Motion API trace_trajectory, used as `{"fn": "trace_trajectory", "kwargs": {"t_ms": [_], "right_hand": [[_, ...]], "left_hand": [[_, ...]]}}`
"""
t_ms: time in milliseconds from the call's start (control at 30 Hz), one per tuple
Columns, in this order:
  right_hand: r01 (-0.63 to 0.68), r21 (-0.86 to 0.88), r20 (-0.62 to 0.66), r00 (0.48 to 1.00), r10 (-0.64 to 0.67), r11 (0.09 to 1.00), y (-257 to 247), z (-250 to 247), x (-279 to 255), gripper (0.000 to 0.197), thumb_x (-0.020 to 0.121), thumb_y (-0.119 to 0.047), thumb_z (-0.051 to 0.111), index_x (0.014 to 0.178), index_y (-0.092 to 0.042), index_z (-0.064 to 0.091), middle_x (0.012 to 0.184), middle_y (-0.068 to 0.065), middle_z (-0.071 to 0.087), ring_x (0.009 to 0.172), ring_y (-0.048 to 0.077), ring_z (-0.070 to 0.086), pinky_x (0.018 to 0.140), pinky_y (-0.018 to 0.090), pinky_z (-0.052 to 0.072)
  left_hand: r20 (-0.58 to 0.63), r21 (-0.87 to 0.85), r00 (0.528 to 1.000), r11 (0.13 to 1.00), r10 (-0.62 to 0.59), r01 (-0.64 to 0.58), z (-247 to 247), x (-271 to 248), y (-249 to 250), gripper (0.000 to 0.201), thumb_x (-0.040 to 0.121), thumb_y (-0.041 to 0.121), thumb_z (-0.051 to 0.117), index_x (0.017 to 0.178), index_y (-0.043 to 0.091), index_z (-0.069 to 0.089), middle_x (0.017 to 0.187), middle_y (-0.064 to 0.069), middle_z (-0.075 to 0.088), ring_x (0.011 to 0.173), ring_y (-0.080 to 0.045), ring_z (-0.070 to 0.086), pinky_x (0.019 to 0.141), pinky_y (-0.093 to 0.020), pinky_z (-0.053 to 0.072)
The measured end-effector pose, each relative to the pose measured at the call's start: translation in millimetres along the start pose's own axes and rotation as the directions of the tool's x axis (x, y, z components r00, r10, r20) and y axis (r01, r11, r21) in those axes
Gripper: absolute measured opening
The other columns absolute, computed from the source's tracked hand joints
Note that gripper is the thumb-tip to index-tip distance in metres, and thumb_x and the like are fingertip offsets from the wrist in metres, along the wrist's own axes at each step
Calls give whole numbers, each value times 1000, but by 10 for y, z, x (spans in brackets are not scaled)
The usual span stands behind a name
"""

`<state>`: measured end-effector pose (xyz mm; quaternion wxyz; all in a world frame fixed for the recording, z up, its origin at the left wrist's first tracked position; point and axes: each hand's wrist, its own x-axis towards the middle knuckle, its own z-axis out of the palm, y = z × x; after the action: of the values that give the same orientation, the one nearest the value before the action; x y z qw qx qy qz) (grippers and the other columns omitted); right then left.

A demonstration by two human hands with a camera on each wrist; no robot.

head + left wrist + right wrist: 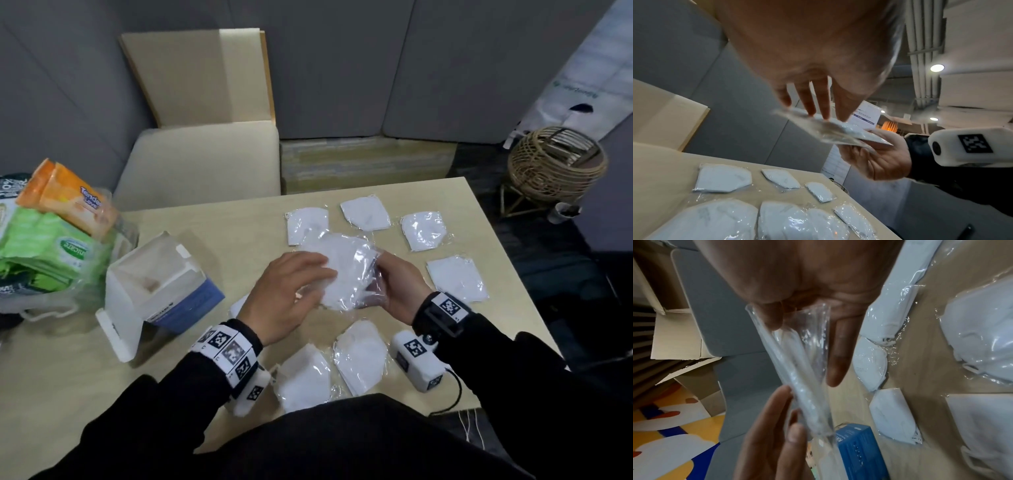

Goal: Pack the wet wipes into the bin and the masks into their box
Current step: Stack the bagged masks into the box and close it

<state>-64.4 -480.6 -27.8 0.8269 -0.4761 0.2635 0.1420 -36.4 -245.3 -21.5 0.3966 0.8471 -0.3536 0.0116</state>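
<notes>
I hold a small stack of white masks in clear wrappers (342, 270) above the table. My right hand (390, 274) grips the stack's right end, thumb on one face and fingers on the other, as the right wrist view shows (803, 352). My left hand (308, 277) rests on top of the held masks (838, 131), its fingers (824, 105) straight. Several more wrapped masks (457, 279) lie spread on the table. The white and blue mask box (161, 287) stands open to the left. Green wet wipes (51, 253) and an orange pack (68, 195) sit in a clear bin (123, 236) at far left.
The beige table (68, 394) ends close on the right, past the masks. Behind it are a cream chair seat (202, 161) and a cardboard sheet (198, 75) leaning on the grey wall. A wicker basket (555, 164) stands on the floor at right.
</notes>
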Motion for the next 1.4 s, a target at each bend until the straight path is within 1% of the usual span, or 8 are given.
{"fn": "trace_trajectory", "kwargs": {"t_ms": [200,333,533,667,800,1000,1133,1400], "right_hand": [[4,-23,59,998,-3,1000,-22,-15,-18,41,100,-33,59,128,-3,67,98,15,58,87,37,65,64,50,62],[26,-85,8,1000,-25,996,-25,-1,-24,40,99,-36,56,120,-6,71,97,14,63,82,33,66,71,51,59],[53,-239,-76,994,-73,970,-42,-31,-1,30,102,-35,59,101,-8,73,75,9,60,54,23,56,52,39,56],[-14,-375,41,999,32,927,-109,42,-10,43,101,-43,58,102,-3,73,78,16,64,58,30,58,52,35,49],[-8,-443,128,989,72,897,-113,148,-5,49,97,-54,61,107,-8,75,86,15,68,69,31,64,47,32,50],[88,-525,194,981,19,847,62,-74,30,26,93,-9,70,118,-2,66,93,14,70,77,26,68,55,35,56],[9,-502,-12,1000,-17,865,143,-252,135,25,90,-9,72,115,-12,70,95,8,75,72,23,70,56,37,60],[-124,-478,-218,976,19,869,336,-520,293,35,84,-7,77,117,-16,70,104,12,72,84,27,67,63,38,61]], "left_hand": [[-146,-202,850,857,-505,474,-72,128,-56,85,67,26,95,136,35,45,137,5,45,124,-12,50,103,-27,44],[-62,-509,720,643,-691,572,-159,146,-217,54,82,3,82,126,29,65,114,3,71,104,-30,70,75,-38,61],[157,-414,922,824,-353,386,-776,360,-149,67,87,-14,60,128,37,71,119,1,72,112,-16,66,97,-26,47],[396,-167,886,930,-241,328,-730,602,115,68,82,5,78,136,37,52,99,8,75,91,-12,66,85,-26,50],[282,-129,933,955,-224,268,-264,704,153,59,67,9,89,114,29,57,96,6,68,87,-13,63,84,-35,55],[52,-132,970,961,-238,242,127,555,-104,52,68,32,94,105,27,59,102,9,64,93,-7,60,80,-16,46],[-60,-116,842,841,-536,528,123,303,-671,9,95,25,70,103,22,68,104,5,71,97,-13,65,90,-28,50],[104,383,526,522,-844,762,446,-606,-1426,81,82,19,75,152,29,35,151,-8,40,134,-35,44,106,-48,45]]}}
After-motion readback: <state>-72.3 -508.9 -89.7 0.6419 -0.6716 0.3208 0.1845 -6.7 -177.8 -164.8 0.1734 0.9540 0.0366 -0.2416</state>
